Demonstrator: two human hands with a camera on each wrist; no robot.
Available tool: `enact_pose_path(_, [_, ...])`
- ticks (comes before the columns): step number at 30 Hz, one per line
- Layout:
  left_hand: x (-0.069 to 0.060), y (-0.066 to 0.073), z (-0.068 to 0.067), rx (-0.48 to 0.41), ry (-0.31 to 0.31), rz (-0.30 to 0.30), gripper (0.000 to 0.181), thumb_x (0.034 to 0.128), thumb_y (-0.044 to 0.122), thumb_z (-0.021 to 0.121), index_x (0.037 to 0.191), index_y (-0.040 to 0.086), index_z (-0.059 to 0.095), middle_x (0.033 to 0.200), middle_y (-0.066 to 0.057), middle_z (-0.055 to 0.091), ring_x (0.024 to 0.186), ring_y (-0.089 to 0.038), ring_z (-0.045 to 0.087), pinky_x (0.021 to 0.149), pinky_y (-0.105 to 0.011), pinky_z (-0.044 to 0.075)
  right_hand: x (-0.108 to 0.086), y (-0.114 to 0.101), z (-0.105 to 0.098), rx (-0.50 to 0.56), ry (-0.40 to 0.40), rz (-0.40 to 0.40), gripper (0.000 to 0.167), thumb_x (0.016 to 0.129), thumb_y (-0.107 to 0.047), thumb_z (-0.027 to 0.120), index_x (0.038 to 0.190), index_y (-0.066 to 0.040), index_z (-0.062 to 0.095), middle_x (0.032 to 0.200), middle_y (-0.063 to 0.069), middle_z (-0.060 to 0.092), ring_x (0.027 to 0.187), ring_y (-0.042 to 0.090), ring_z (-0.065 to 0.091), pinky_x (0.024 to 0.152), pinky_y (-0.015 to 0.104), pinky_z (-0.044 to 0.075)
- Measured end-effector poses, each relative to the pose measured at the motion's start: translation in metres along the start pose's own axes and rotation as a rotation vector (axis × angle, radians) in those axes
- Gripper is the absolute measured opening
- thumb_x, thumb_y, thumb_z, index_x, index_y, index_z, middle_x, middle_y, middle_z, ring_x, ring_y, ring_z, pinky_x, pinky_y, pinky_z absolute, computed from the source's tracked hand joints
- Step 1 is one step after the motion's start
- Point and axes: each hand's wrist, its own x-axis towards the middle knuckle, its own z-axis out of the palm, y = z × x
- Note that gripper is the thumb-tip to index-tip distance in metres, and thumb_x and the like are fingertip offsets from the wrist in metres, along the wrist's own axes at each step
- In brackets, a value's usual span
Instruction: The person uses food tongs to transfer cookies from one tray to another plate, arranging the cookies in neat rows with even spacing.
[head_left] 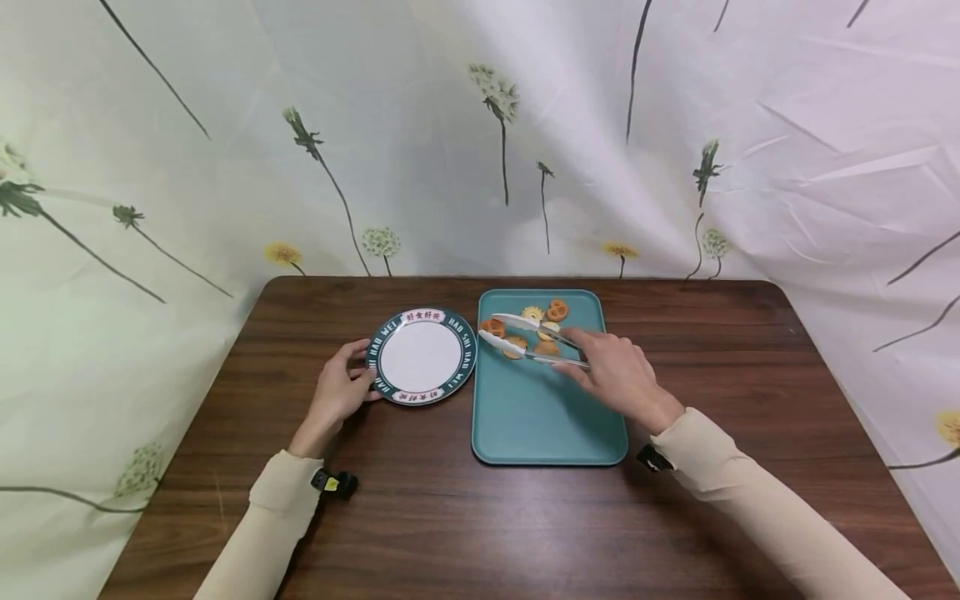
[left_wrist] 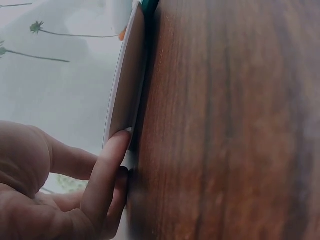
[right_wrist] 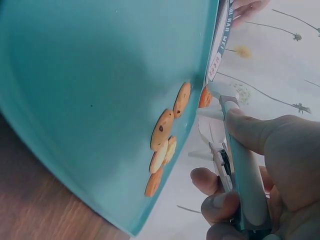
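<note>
My left hand [head_left: 341,387] holds the left rim of a round plate [head_left: 422,354], white with a dark green lettered border. In the left wrist view, fingers [left_wrist: 107,170] touch the plate's edge [left_wrist: 125,85] close to the tabletop. My right hand [head_left: 618,375] grips metal tongs [head_left: 504,344] with white tips. The tongs' arms are spread, their tips over a pretzel-shaped cookie [head_left: 492,327] by the tray's left edge; contact cannot be told. More cookies lie beside it, among them a scalloped one [head_left: 532,312], a second pretzel shape [head_left: 557,310] and a chip-dotted oval [right_wrist: 162,129].
The cookies lie in the far part of a teal rectangular tray [head_left: 540,429], right of the plate. Both stand on a dark wooden table [head_left: 420,517]. Behind it hangs a pale curtain [head_left: 435,150] printed with dandelions. Each wrist wears a small black device.
</note>
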Motion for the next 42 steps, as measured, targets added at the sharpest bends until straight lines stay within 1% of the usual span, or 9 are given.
enact_pose_path(8, [0.001, -0.001, -0.001, -0.016, -0.006, 0.017, 0.058, 0.1062, 0.002, 0.050, 0.161, 0.005, 0.033, 0.156, -0.028, 0.039, 0.127, -0.042, 0.057, 0.074, -0.024, 0.068, 0.007, -0.005, 0.004, 0.009, -0.010, -0.005, 0.056, 0.096, -0.049, 0.071, 0.143, -0.019, 0.063, 0.096, 0.008, 0.075, 0.049, 0.013, 0.047, 0.034, 0.025, 0.033])
enact_pose_path(15, [0.001, 0.001, -0.001, -0.013, -0.005, 0.009, 0.058, 0.1066, 0.003, 0.050, 0.162, 0.006, 0.033, 0.157, -0.027, 0.039, 0.127, -0.041, 0.057, 0.074, -0.024, 0.068, 0.014, -0.011, 0.008, 0.014, -0.022, -0.024, 0.056, 0.098, -0.051, 0.069, 0.144, -0.019, 0.062, 0.115, 0.010, 0.077, 0.056, 0.014, 0.052, 0.038, 0.025, 0.037])
enact_pose_path(18, [0.001, 0.001, -0.001, -0.012, -0.009, 0.012, 0.058, 0.1068, 0.003, 0.050, 0.162, 0.006, 0.033, 0.158, -0.027, 0.038, 0.128, -0.042, 0.057, 0.074, -0.024, 0.068, 0.018, -0.015, 0.010, 0.010, -0.016, -0.036, 0.056, 0.098, -0.052, 0.067, 0.143, -0.019, 0.062, 0.116, 0.009, 0.077, 0.062, 0.016, 0.056, 0.041, 0.026, 0.040])
enact_pose_path(21, [0.001, 0.001, -0.001, -0.012, -0.012, 0.014, 0.058, 0.1066, 0.003, 0.050, 0.162, 0.005, 0.032, 0.158, -0.028, 0.038, 0.129, -0.042, 0.056, 0.074, -0.023, 0.068, 0.021, -0.018, 0.011, 0.009, -0.018, -0.046, 0.055, 0.099, -0.052, 0.067, 0.143, -0.020, 0.063, 0.114, 0.009, 0.077, 0.065, 0.015, 0.056, 0.043, 0.025, 0.040])
enact_pose_path(27, [0.001, 0.000, -0.002, -0.019, -0.017, 0.012, 0.059, 0.1053, 0.000, 0.049, 0.161, 0.004, 0.033, 0.157, -0.027, 0.040, 0.124, -0.038, 0.060, 0.073, -0.021, 0.067, 0.025, -0.023, 0.015, 0.012, -0.021, -0.079, 0.052, 0.099, -0.049, 0.068, 0.142, -0.020, 0.063, 0.101, 0.007, 0.076, 0.051, 0.014, 0.046, 0.037, 0.024, 0.031])
enact_pose_path(32, [0.001, 0.001, -0.003, -0.011, -0.011, 0.004, 0.058, 0.1058, 0.002, 0.049, 0.162, 0.005, 0.033, 0.157, -0.026, 0.040, 0.123, -0.038, 0.061, 0.073, -0.021, 0.067, 0.029, -0.027, 0.018, 0.012, -0.027, -0.093, 0.052, 0.099, -0.049, 0.068, 0.141, -0.020, 0.064, 0.101, 0.007, 0.076, 0.051, 0.014, 0.045, 0.037, 0.023, 0.031])
enact_pose_path(35, [0.001, 0.001, -0.003, -0.010, -0.009, 0.003, 0.058, 0.1058, 0.002, 0.049, 0.162, 0.005, 0.034, 0.157, -0.026, 0.040, 0.123, -0.038, 0.061, 0.073, -0.021, 0.067, 0.033, -0.030, 0.020, 0.016, -0.035, -0.104, 0.052, 0.099, -0.049, 0.068, 0.142, -0.019, 0.063, 0.089, 0.004, 0.072, 0.051, 0.013, 0.043, 0.036, 0.023, 0.030])
enact_pose_path(38, [0.001, 0.000, -0.003, -0.011, -0.010, 0.002, 0.058, 0.1059, 0.001, 0.050, 0.162, 0.005, 0.034, 0.157, -0.026, 0.040, 0.123, -0.038, 0.062, 0.073, -0.021, 0.067, 0.037, -0.033, 0.023, 0.013, -0.041, -0.117, 0.052, 0.099, -0.049, 0.067, 0.141, -0.019, 0.063, 0.073, -0.002, 0.061, 0.049, 0.012, 0.041, 0.036, 0.023, 0.027])
enact_pose_path(42, [0.002, -0.001, -0.003, -0.022, -0.018, 0.000, 0.058, 0.1060, 0.002, 0.050, 0.162, 0.006, 0.034, 0.158, -0.026, 0.040, 0.123, -0.038, 0.062, 0.073, -0.021, 0.067, 0.041, -0.036, 0.027, 0.006, -0.040, -0.123, 0.051, 0.099, -0.050, 0.067, 0.140, -0.020, 0.063, 0.078, 0.000, 0.066, 0.050, 0.012, 0.043, 0.036, 0.023, 0.029])
